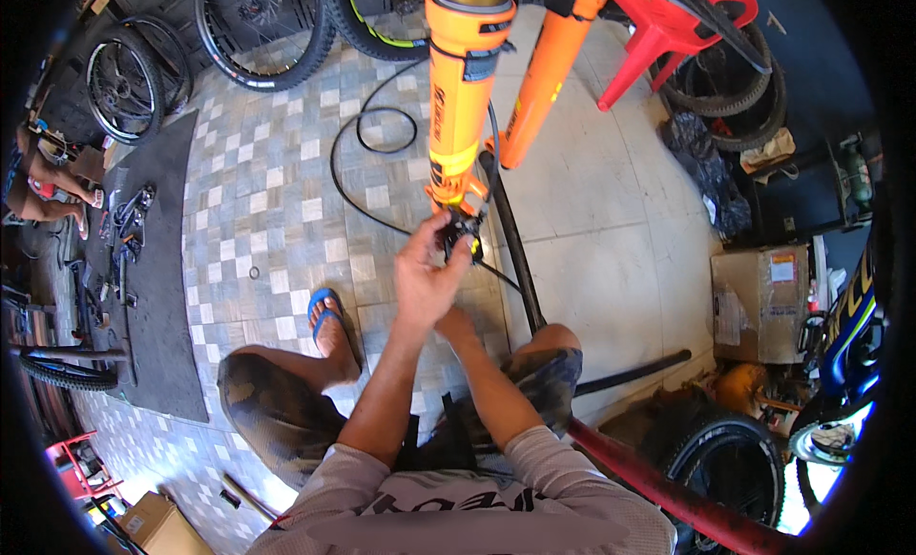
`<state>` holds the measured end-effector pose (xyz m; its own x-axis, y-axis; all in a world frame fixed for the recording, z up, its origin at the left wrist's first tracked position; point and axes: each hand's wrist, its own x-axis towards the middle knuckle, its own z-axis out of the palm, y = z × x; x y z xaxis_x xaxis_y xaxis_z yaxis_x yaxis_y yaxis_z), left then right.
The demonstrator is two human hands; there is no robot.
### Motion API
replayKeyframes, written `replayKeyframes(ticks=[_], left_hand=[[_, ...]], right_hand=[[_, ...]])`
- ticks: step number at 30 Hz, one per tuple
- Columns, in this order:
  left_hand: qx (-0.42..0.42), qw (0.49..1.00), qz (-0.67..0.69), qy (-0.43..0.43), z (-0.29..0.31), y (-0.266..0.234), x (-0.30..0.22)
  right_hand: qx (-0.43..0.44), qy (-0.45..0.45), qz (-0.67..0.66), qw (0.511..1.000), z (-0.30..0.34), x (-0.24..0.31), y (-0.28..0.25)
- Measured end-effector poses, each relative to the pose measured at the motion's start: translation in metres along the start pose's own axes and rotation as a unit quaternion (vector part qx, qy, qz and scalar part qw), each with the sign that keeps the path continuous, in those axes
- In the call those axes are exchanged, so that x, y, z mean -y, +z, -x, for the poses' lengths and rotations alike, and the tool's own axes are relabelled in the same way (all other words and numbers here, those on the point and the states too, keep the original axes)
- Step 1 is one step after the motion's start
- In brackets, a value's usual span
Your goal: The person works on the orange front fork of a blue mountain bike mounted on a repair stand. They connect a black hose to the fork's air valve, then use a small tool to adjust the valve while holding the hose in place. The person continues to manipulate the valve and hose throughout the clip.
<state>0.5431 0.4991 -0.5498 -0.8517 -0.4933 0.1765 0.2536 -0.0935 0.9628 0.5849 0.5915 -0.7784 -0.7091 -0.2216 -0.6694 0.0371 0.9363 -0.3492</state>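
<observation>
Grey-and-white checked tile floor lies beneath the long, tubular orange fork leg w/ black bands; a 2nd slim orange fork leg is to its right. The long straight black pole starts by the 1st leg's foot & slants down to its right. Thin black hose loops on the floor left of that leg; best to leave slack & avoid kinks, esp. near the foot.

L hand is just below the leg's foot, its grip pinching the small, dark caliper-like part, thumb one side, fingers the other. R hand is below the leg, mostly hidden behind the L; can't tell its grip.

The part sits right at the leg's foot; can't tell if it's fastened. For good handling, IMO: hold it square to the leg, steady w/ L, light pressure, no twisting, & fingertips off any inner faces, b/c skin oil could foul them.
</observation>
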Motion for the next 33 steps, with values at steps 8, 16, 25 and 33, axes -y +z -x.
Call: replayKeyframes(ticks=[8,16,25,33], left_hand=[[0.019,0.997,-0.066,0.021,0.007,-0.004,-0.004],[0.042,0.99,-0.137,0.014,0.013,-0.004,-0.035],[0.061,0.989,-0.132,0.004,0.011,-0.001,-0.016],[0.092,0.994,-0.002,0.059,-0.002,0.023,0.016]], right_hand=[[-0.049,-0.041,0.05,0.997,-0.042,-0.056,0.109],[-0.01,-0.118,-0.003,0.993,-0.042,-0.037,0.077],[0.022,-0.17,-0.556,0.813,0.071,-0.043,-0.099],[-0.143,-0.23,-0.754,0.598,0.139,-0.057,-0.191]])
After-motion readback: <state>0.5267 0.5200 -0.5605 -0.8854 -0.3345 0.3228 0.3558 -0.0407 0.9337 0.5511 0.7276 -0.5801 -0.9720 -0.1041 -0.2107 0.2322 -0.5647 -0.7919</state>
